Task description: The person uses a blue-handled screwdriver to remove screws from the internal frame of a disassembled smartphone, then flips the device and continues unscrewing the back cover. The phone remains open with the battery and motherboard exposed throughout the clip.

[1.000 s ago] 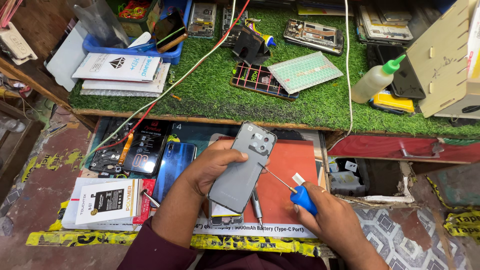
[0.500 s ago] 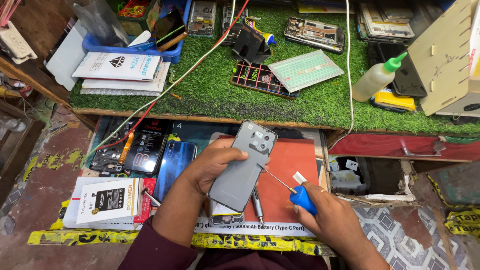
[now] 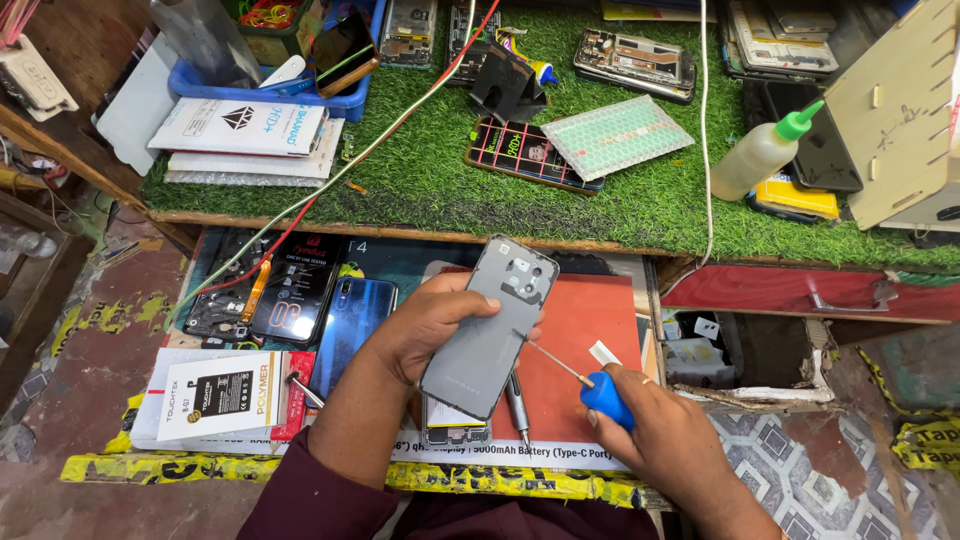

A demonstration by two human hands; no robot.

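Observation:
My left hand (image 3: 425,325) grips a grey smartphone (image 3: 488,330) by its left side, back facing up, tilted over the orange work mat (image 3: 590,330). My right hand (image 3: 655,440) holds a blue-handled screwdriver (image 3: 600,392); its thin shaft points up-left and its tip touches the phone's right edge. Under the phone lie another opened phone (image 3: 455,422) and a metal pen-like tool (image 3: 517,405).
To the left lie a blue phone (image 3: 350,325), a black phone box (image 3: 295,285) and white battery boxes (image 3: 215,395). The green turf shelf (image 3: 430,190) behind carries phone parts, a squeeze bottle (image 3: 762,155), a screw tray (image 3: 615,135), booklets and red-white wires. An open drawer (image 3: 745,350) sits right.

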